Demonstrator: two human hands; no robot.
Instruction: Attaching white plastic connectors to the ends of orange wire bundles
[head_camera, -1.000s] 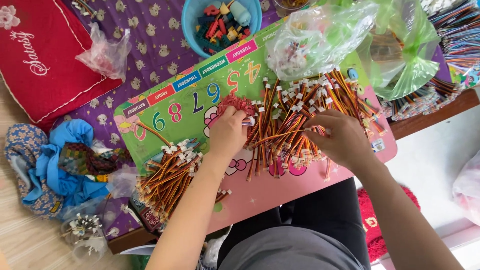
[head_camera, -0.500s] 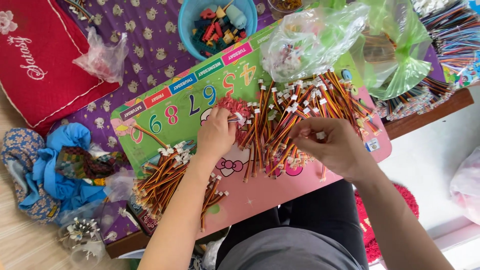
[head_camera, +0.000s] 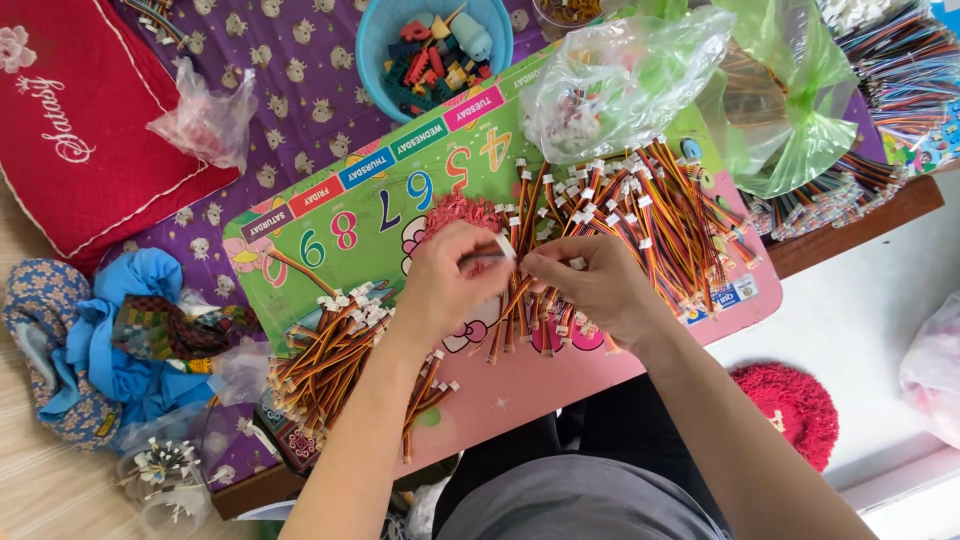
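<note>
Low table (head_camera: 850, 225): purple cloth (head_camera: 300, 70), colourful board (head_camera: 380, 215), wire bundles (head_camera: 620, 230).

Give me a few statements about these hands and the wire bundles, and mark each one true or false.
1. Both hands, the left hand and the right hand, meet over the pink board. True.
2. The blue bowl holds wires. False: it holds small coloured blocks.
3. A sorted wire bundle lies beside the left forearm. True.
4. The large wire pile lies on the red cushion. False: it lies on the board.
5. The clear plastic bag sits beyond the pile. True.
</note>
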